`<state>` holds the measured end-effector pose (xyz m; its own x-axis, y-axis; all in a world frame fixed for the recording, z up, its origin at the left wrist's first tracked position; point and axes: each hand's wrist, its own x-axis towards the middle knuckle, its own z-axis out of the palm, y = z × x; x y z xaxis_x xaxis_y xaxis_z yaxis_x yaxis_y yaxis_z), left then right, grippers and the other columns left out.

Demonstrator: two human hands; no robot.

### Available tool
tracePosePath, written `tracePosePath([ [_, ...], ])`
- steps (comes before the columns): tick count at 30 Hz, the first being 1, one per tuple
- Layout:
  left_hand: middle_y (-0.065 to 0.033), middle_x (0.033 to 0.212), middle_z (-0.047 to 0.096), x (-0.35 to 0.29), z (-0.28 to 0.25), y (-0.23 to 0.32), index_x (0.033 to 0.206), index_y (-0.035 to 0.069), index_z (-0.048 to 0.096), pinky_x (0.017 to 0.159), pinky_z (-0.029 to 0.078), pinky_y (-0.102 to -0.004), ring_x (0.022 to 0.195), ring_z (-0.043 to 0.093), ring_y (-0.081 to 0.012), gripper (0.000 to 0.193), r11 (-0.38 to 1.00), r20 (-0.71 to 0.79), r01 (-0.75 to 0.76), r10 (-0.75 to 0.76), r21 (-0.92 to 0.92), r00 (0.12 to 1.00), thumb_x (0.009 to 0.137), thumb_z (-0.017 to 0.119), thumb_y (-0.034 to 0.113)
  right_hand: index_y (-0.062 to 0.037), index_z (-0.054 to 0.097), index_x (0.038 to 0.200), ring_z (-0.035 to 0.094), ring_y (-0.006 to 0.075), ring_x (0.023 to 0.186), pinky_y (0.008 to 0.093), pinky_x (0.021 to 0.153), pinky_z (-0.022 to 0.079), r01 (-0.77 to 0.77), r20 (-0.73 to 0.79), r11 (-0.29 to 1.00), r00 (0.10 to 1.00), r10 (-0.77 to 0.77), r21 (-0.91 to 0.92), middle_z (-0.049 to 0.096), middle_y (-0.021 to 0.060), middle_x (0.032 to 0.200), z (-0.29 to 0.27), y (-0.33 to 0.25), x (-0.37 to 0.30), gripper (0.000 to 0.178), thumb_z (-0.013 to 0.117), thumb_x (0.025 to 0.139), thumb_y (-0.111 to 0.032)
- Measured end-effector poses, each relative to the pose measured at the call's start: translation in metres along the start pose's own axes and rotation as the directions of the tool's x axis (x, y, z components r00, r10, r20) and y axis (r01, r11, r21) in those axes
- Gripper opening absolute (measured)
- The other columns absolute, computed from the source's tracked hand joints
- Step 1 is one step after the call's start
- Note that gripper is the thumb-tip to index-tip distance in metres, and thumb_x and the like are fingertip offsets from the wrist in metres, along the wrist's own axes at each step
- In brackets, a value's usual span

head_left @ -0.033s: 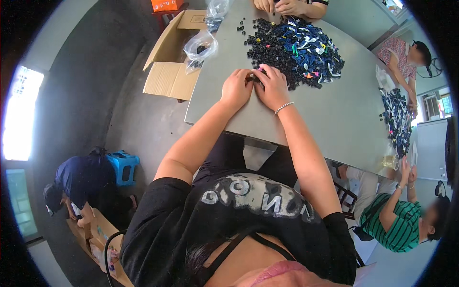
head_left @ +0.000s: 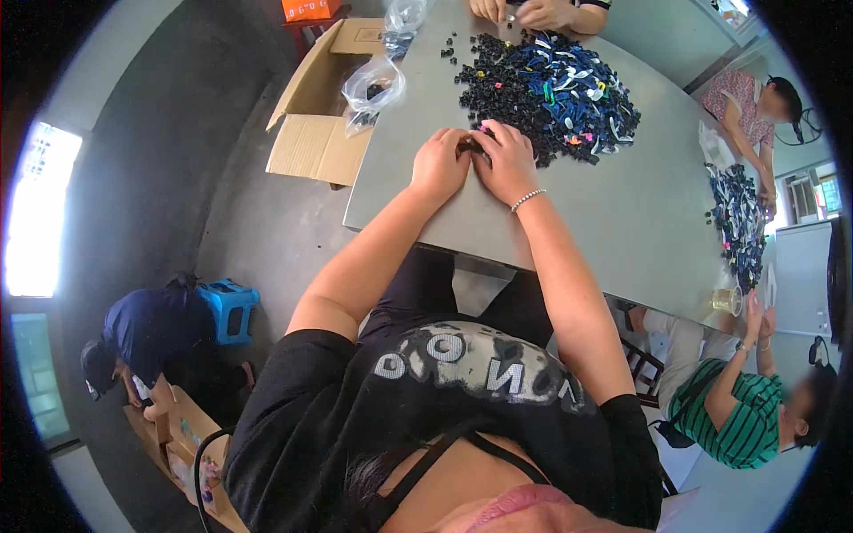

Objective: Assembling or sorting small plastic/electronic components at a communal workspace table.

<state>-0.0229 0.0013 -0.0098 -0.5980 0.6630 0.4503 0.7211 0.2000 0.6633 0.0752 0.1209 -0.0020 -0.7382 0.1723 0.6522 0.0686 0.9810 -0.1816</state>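
From where I stand, the left hand (head_left: 441, 167) and right hand (head_left: 506, 165) meet over the bench (head_left: 622, 213), fingertips pinching a small dark piece (head_left: 466, 145) between them, likely for steadiness. The pile (head_left: 506, 102) lies just beyond, presumably for short reach. An open box (head_left: 311, 151) stands beside the bench's left edge.

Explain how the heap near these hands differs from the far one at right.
The near heap looks broad; the far heap, long and narrow. The near heap is blacker at left, bluer at right; the far heap looks mixed throughout. Both include blue and white pieces.
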Motion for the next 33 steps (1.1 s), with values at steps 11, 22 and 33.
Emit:
tracePosePath([
  [11,-0.0133,0.092,0.063,0.013,-0.009,-0.007,0.093,0.004,0.068,0.070,0.051,-0.0337,0.074,0.063,-0.0258,0.017,0.996,-0.104,0.041,-0.049,-0.078,0.993,0.078,0.067,0.010,-0.0100,0.063,0.092,0.056,0.0259,0.095,0.0407,0.083,0.044,-0.078,-0.067,0.991,0.994,0.085,0.105,0.060,0.0035,0.104,0.007,0.011,-0.004,0.017,0.064,0.075,-0.009],
  [22,-0.0130,0.103,0.062,0.077,-0.062,-0.047,0.101,0.003,0.067,0.074,0.052,-0.0333,0.076,0.064,-0.0213,0.029,0.980,-0.353,0.036,0.037,0.197,0.935,0.075,0.071,0.012,-0.0070,0.063,0.094,0.058,0.0283,0.095,0.0406,0.084,0.046,-0.118,-0.029,0.985,0.992,0.122,0.124,0.061,0.0071,0.106,0.007,0.015,-0.002,0.020,0.065,0.075,-0.011],
  [33,-0.0108,0.098,0.061,0.023,0.000,0.002,0.098,0.011,0.066,0.072,0.053,-0.0404,0.083,0.063,-0.0324,0.023,0.977,0.144,-0.147,0.125,0.157,0.982,0.078,0.062,0.019,-0.0062,0.063,0.102,0.057,0.0283,0.100,0.0410,0.088,0.044,-0.121,-0.017,0.988,0.992,0.123,0.095,0.060,0.0086,0.110,0.006,0.009,-0.001,0.030,0.064,0.073,-0.009],
])
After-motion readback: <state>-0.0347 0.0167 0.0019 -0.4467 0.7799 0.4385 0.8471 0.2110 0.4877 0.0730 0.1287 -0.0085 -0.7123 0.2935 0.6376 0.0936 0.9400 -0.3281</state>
